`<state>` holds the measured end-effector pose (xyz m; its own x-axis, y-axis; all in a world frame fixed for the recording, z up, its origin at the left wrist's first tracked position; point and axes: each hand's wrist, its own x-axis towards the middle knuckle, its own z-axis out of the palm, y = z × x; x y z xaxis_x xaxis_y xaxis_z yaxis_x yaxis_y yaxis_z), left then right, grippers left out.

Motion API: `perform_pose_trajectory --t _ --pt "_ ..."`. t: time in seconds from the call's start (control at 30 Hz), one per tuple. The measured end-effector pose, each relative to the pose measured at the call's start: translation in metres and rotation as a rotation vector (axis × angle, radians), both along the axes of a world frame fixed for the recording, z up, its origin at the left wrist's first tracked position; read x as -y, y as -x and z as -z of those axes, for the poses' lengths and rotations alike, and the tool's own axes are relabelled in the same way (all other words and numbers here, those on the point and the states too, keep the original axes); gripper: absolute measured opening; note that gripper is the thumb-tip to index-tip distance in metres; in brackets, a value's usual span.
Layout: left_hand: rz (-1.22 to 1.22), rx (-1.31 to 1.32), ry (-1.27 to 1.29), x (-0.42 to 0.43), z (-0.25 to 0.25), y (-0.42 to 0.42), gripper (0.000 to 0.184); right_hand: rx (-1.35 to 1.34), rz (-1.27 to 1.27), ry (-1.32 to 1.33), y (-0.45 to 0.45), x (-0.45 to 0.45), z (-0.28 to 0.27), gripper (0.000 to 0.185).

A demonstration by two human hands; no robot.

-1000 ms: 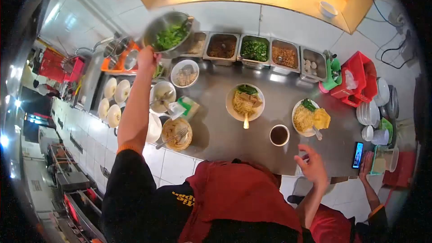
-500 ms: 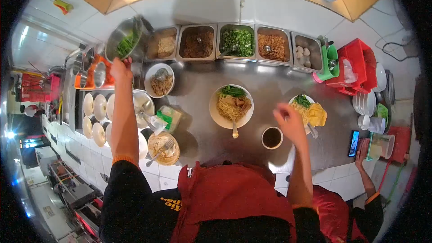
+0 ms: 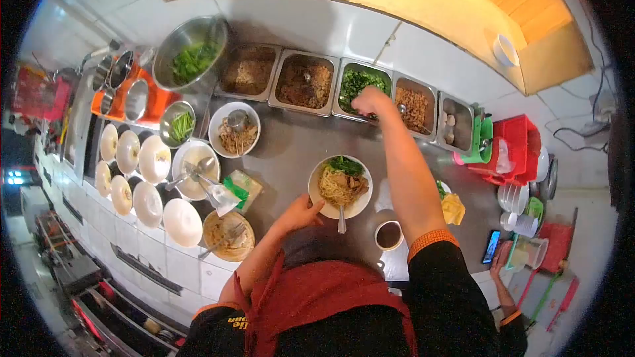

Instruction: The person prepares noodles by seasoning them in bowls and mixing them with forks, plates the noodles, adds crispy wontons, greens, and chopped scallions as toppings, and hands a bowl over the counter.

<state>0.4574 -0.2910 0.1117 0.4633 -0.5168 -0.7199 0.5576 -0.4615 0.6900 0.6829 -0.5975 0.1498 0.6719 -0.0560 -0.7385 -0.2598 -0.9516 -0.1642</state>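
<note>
My right hand (image 3: pixel 372 101) reaches into the steel pan of chopped green onions (image 3: pixel 360 79). Its fingers are bunched together at the front of the pan, and their tips are partly hidden. On the counter, my left hand (image 3: pixel 305 213) is beside the lower left rim of a white noodle bowl (image 3: pixel 317 188), fingers apart, with the fingertips at the rim. The bowl contains noodles (image 3: pixel 335 185), leafy greens (image 3: pixel 347 166), brown meat pieces (image 3: pixel 348 186) and a spoon (image 3: pixel 342 220). A cup of dark liquid (image 3: pixel 388 235) stands right of the bowl.
Pans of brown toppings (image 3: pixel 415 107) line the back. Left are a large bowl of greens (image 3: pixel 161 53), several pale bowls (image 3: pixel 147 204) and a used bowl with a fork (image 3: pixel 228 248). A plate with a yellow wrapper (image 3: pixel 453 209) is partly behind my right arm. Another person's hand (image 3: pixel 501 256) is by a phone (image 3: pixel 491 246).
My left hand has left the large greens bowl and moved to the noodle bowl. My right hand has gone from above the counter into the green onion pan. The view has rotated somewhat.
</note>
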Motion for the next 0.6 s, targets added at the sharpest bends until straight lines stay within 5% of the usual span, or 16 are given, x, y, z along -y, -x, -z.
perform_pose_trajectory --t 0.03,0.1,0.2,0.3,0.47,0.57,0.6 --pt "-0.02 -0.006 0.014 0.002 0.019 0.006 0.054 -0.006 -0.02 0.014 0.008 -0.001 -0.013 0.036" --pt "-0.02 0.541 -0.196 0.007 0.048 0.014 0.039 0.465 0.148 0.293 0.038 -0.011 -0.054 0.028" --pt "-0.158 0.506 -0.057 0.014 0.022 0.005 0.031 0.696 0.02 0.316 0.048 -0.012 -0.055 0.025" --pt "-0.098 0.516 -0.09 0.021 0.029 -0.011 0.032 0.496 -0.194 0.317 0.055 -0.019 -0.052 0.024" --pt "-0.103 0.55 -0.131 0.033 0.023 -0.035 0.032 0.435 -0.102 0.053 0.043 0.02 -0.026 0.031" --pt "-0.204 0.47 -0.029 0.039 0.025 -0.041 0.033 0.354 -0.47 -0.091 0.043 0.039 -0.031 0.029" --pt "-0.283 0.4 0.051 0.04 0.025 -0.04 0.034 0.291 0.047 -0.297 0.053 0.04 -0.043 0.026"
